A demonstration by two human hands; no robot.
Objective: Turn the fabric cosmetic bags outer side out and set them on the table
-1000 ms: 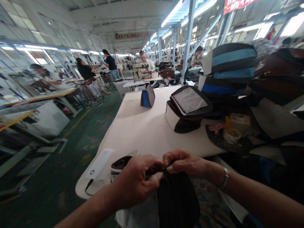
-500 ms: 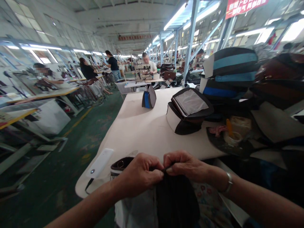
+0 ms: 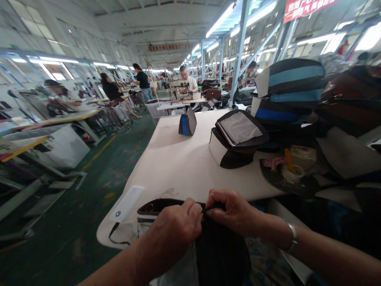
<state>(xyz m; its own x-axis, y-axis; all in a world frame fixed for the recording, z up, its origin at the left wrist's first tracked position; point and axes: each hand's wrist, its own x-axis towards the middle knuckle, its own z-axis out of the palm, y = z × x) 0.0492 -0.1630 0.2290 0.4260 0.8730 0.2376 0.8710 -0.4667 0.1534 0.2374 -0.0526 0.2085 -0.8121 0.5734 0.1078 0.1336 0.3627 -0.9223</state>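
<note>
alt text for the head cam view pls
Two bare hands, the left hand and the right hand, pinch the top edge of a black bag at a white worktable, blue-striped bags stacked beside it in a sewing workshop.

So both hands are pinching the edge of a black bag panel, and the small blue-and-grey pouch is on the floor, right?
No: the head view shows the pouch standing on the white worktable, not the floor. The left hand and right hand do pinch the black bag panel.
</note>
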